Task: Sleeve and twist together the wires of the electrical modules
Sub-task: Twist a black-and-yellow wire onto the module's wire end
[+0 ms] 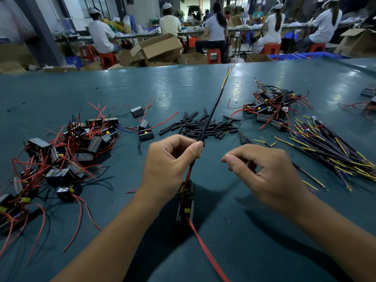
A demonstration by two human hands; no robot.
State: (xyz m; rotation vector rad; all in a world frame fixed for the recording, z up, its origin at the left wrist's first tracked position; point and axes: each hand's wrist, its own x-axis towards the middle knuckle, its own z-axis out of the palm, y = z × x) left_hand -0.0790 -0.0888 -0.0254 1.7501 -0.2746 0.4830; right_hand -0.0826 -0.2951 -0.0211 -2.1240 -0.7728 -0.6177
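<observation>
The left hand (pixel 168 165) pinches a long black sleeved wire bundle (pixel 211 115) that points toward one o'clock. At three o'clock, the right hand (pixel 264 171) hovers with loosely curled fingers, holding nothing. A small black electrical module (pixel 185 211) hangs below at six o'clock.

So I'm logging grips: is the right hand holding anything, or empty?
Empty. The right hand hangs loosely curled beside the cable, nothing between its fingers. Only the left hand pinches the black sleeved cable.
</observation>
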